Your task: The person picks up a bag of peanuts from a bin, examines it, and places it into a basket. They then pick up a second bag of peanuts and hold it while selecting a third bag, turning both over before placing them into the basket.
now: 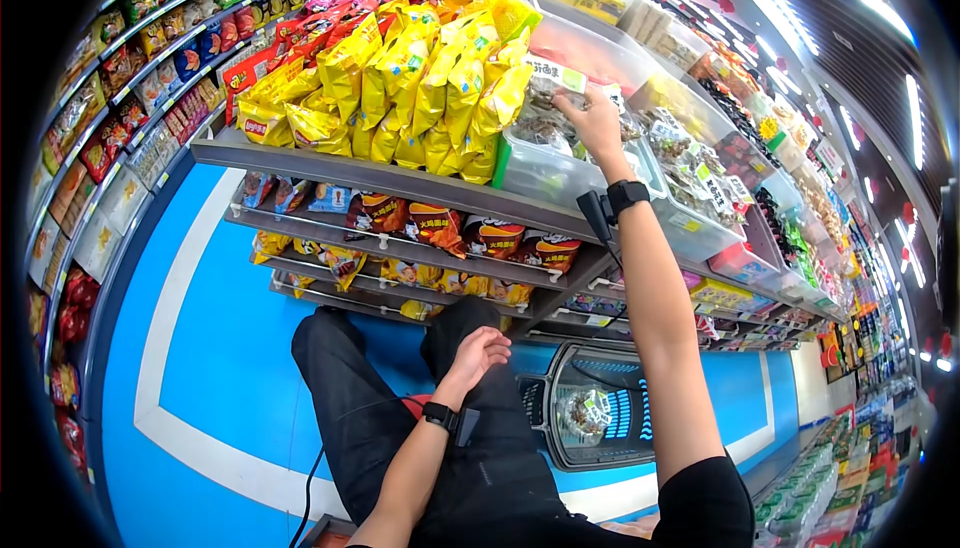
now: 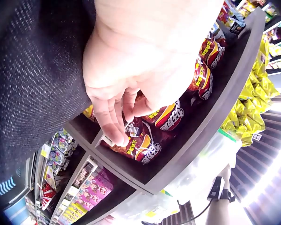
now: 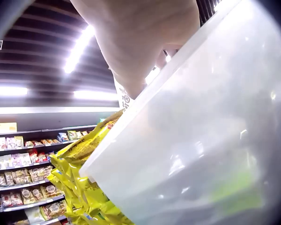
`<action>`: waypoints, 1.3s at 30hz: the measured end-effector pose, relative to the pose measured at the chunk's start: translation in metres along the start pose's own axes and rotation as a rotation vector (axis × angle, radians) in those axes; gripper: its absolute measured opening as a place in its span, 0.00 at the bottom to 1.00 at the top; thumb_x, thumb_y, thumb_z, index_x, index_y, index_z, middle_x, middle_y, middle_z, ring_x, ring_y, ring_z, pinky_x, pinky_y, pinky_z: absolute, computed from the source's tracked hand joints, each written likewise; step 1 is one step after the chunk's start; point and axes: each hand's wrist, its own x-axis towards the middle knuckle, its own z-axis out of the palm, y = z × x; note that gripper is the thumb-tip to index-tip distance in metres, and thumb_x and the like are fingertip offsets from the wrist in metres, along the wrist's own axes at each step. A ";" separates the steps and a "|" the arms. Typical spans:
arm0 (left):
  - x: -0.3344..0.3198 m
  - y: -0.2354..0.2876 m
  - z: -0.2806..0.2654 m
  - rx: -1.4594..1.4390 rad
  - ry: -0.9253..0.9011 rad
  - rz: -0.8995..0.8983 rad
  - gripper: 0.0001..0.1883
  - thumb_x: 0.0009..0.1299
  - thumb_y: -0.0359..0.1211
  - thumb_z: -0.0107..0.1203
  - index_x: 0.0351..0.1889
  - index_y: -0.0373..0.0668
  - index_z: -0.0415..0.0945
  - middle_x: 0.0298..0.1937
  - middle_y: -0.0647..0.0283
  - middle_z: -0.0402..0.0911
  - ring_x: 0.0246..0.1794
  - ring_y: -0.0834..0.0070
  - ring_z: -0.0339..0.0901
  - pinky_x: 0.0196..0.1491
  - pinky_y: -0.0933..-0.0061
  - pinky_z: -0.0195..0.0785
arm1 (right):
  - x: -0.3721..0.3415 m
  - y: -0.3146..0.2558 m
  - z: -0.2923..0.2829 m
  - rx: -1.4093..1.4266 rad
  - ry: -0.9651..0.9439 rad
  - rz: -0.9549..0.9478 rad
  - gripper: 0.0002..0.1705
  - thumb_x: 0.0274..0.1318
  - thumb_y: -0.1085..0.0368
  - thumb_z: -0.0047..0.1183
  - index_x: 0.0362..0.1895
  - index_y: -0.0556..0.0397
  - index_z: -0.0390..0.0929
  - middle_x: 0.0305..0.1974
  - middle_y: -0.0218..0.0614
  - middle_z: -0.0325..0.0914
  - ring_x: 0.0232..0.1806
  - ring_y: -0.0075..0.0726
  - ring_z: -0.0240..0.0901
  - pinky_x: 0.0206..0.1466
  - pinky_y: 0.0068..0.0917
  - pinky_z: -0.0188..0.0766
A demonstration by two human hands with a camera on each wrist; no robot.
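Observation:
My right hand [image 1: 595,120] reaches over a clear plastic bin [image 1: 545,170] of small packets on the top shelf, its thumb and fingers pinching a clear packet with a white and green label [image 1: 556,75]. In the right wrist view the bin's wall [image 3: 196,126] hides the fingertips of that hand [image 3: 140,47], and part of a white label [image 3: 123,96] shows beside them. Low over my lap, my left hand [image 1: 478,353] hangs with loosely bent fingers, holding nothing; in the left wrist view this hand [image 2: 136,70] appears in front of dark red snack bags [image 2: 143,145].
Yellow snack bags [image 1: 405,78] are piled left of the bin. More bins of packets [image 1: 700,183] stand to its right. A dark basket [image 1: 600,456] with a labelled packet [image 1: 588,413] inside stands on the blue floor below. The grey shelf edge [image 1: 390,183] runs above lower shelves.

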 end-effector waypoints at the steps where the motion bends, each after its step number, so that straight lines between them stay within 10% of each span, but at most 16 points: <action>1: 0.000 0.000 0.000 0.002 0.003 0.001 0.07 0.76 0.32 0.44 0.41 0.40 0.72 0.38 0.54 0.82 0.34 0.67 0.82 0.35 0.70 0.77 | 0.002 0.002 0.003 -0.036 0.000 0.021 0.18 0.53 0.56 0.62 0.43 0.55 0.83 0.42 0.46 0.83 0.44 0.50 0.79 0.50 0.37 0.71; 6: -0.002 0.003 0.004 0.018 0.039 -0.006 0.08 0.76 0.31 0.43 0.41 0.40 0.73 0.38 0.55 0.82 0.34 0.69 0.81 0.36 0.71 0.75 | 0.011 0.021 0.011 0.006 0.015 -0.003 0.26 0.51 0.52 0.61 0.49 0.56 0.80 0.45 0.52 0.81 0.47 0.52 0.78 0.53 0.38 0.71; 12: -0.004 0.012 0.002 0.076 0.016 0.000 0.08 0.76 0.33 0.44 0.41 0.41 0.73 0.39 0.56 0.82 0.33 0.71 0.81 0.35 0.71 0.74 | 0.009 -0.015 -0.015 -0.163 -0.506 0.350 0.33 0.48 0.44 0.57 0.54 0.52 0.77 0.45 0.49 0.80 0.47 0.49 0.77 0.51 0.35 0.70; 21: -0.011 0.016 0.012 0.235 -0.037 -0.024 0.08 0.77 0.35 0.43 0.44 0.44 0.72 0.42 0.59 0.81 0.36 0.74 0.79 0.37 0.74 0.73 | -0.002 -0.013 -0.021 -0.142 -0.267 0.318 0.26 0.48 0.48 0.59 0.41 0.58 0.81 0.29 0.41 0.81 0.32 0.37 0.77 0.40 0.32 0.70; 33: -0.016 0.027 0.025 0.288 -0.053 -0.004 0.07 0.77 0.36 0.44 0.43 0.45 0.72 0.43 0.62 0.80 0.37 0.77 0.78 0.37 0.76 0.71 | -0.039 0.033 -0.030 0.762 0.165 0.368 0.26 0.59 0.60 0.58 0.59 0.60 0.72 0.35 0.28 0.76 0.33 0.18 0.64 0.40 0.20 0.62; 39: -0.024 0.038 0.043 0.236 -0.096 0.067 0.07 0.77 0.34 0.43 0.43 0.44 0.71 0.43 0.61 0.79 0.37 0.77 0.78 0.37 0.78 0.70 | -0.070 0.013 -0.046 1.259 0.345 0.201 0.21 0.67 0.64 0.49 0.62 0.53 0.66 0.53 0.37 0.74 0.48 0.31 0.72 0.64 0.39 0.63</action>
